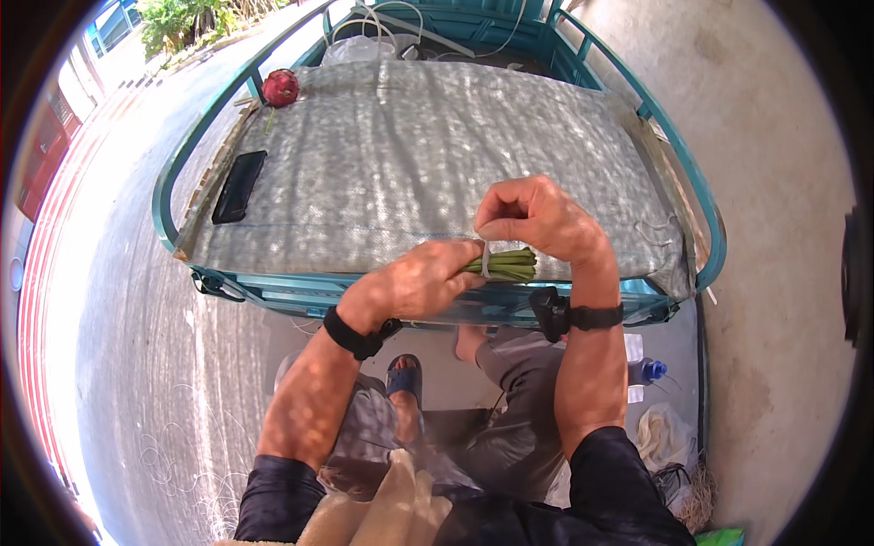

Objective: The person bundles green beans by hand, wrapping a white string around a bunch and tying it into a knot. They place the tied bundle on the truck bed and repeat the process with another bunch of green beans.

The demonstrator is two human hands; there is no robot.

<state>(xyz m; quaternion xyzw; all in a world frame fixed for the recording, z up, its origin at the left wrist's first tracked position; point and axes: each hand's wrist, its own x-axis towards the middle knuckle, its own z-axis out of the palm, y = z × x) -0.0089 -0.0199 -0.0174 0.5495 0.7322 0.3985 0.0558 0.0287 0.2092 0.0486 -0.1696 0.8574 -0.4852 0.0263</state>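
My left hand (414, 280) is closed around a small bundle of green stems (514, 265) at the front edge of the cloth-covered cart bed. The cut ends point right. A narrow white tie (486, 260) circles the stems just beyond my left fingertips. Over the bundle, my right hand (542, 218) is curled, thumb and forefinger pinched at what looks like the upper end of that tie. The rest of the bundle is hidden by my left hand.
A pale woven sheet (364, 155) covers the bed, with teal rails (678, 155) at both sides. A black phone (239, 187) and a dark red fruit (280, 87) lie on the left. Clear plastic and white tubing (360, 45) sit behind; a blue-capped bottle (653, 370) is lower right.
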